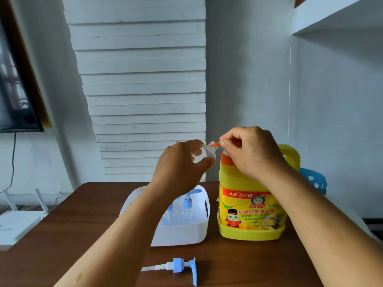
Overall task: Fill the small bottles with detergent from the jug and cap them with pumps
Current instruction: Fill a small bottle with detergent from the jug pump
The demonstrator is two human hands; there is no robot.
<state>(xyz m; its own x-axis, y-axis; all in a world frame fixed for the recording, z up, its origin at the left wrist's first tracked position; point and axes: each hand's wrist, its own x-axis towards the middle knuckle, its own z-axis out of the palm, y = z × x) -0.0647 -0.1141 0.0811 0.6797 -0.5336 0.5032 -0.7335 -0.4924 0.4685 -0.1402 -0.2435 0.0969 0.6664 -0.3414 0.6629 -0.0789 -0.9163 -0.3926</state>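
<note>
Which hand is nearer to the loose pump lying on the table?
Left. The left hand holds a small bottle above the white basket, up-left of the pump; the right hand is farther, atop the jug.

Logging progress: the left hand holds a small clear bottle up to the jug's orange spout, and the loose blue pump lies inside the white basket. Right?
Not quite. In the head view the loose blue pump lies on the table, in front of the white basket; the rest holds.
</note>
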